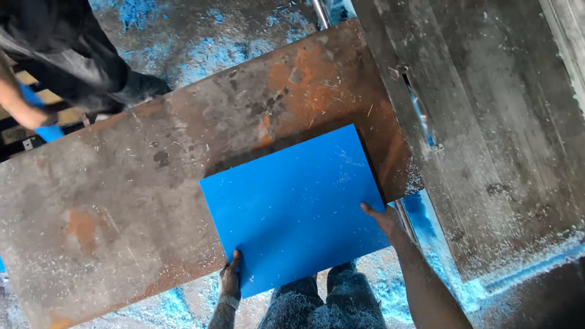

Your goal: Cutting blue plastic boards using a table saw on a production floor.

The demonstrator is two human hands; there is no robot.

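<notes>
Both hands grip a flat blue plastic sheet that lies on a rusty metal bench, its near edge overhanging. The left hand clasps the near corner, fingers curled over the edge; the right hand holds the side edge, thumb on top. Beyond the right hand stands a grey, dust-covered machine table. Far past the left hand, another person's arm shows.

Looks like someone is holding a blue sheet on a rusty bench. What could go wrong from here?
The blue sheet overhangs the near edge of the rusty metal table, held only at its edge by the left hand and right hand, so it might tip or slide off. Shavings scattered on the table could scratch it. Another person stands close at the far corner and might be bumped.
</notes>
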